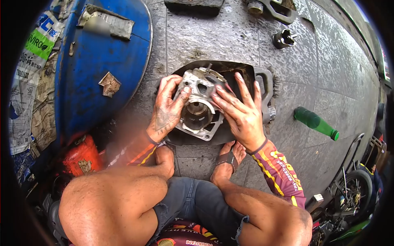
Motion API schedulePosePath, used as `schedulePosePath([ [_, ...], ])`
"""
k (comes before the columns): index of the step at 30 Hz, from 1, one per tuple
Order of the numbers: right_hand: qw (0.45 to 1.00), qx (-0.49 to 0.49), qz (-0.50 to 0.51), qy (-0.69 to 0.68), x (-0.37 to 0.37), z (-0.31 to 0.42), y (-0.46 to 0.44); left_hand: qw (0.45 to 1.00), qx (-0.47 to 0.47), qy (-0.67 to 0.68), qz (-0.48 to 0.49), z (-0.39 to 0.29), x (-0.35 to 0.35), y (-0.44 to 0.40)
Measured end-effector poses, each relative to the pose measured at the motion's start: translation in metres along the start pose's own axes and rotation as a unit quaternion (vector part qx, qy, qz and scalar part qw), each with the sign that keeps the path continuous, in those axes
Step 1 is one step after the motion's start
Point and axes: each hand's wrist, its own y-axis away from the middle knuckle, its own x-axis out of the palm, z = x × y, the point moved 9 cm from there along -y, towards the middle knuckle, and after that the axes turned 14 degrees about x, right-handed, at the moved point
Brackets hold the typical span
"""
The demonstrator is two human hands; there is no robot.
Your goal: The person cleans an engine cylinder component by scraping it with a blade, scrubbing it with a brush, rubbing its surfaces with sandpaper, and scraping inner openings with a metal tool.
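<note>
A grey metal engine cylinder block [193, 80] with a round bore facing up is between my hands. Beneath it lies a black pan [182, 140] with a handle and a ribbed cap on its right side. My left hand [165, 112] is closed on the block's left side, thumb on top near the bore. My right hand [245, 117] has its fingers stretched and spread, the fingertips against the block's right side. Slight blur covers those fingertips, and whatever is under them is hidden.
A green bottle [312, 120] lies on the tiled floor to the right. Farther up are a metal cylindrical part [283, 39] and a dark handled container [281, 11]. A large blue container [106, 57] and a red object [82, 153] stand left. A motorcycle wheel [356, 188] is lower right.
</note>
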Motion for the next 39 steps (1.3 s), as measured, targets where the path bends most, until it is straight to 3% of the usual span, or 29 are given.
schedulePosePath([
  [12,0.999,-0.036,0.040,0.003,-0.003,-0.008,-0.004,0.999,0.022,-0.023,-0.014,0.000,-0.001,0.000],
  [14,0.998,-0.045,0.043,0.010,-0.004,-0.015,0.005,0.995,0.042,-0.087,0.015,-0.015,-0.001,-0.006],
  [22,0.995,-0.081,0.059,-0.009,0.002,0.004,-0.019,0.999,-0.009,0.012,-0.039,-0.002,-0.005,0.000],
  [29,0.990,-0.114,0.077,-0.011,0.010,0.020,-0.042,0.999,0.015,-0.028,-0.012,-0.009,-0.005,-0.004],
  [34,0.987,-0.123,0.106,0.016,0.001,0.011,-0.036,0.998,-0.031,0.026,-0.046,-0.004,-0.005,-0.001],
  [39,0.989,-0.108,0.100,0.001,0.003,0.019,-0.042,0.999,0.011,-0.030,-0.017,-0.010,-0.005,-0.004],
])
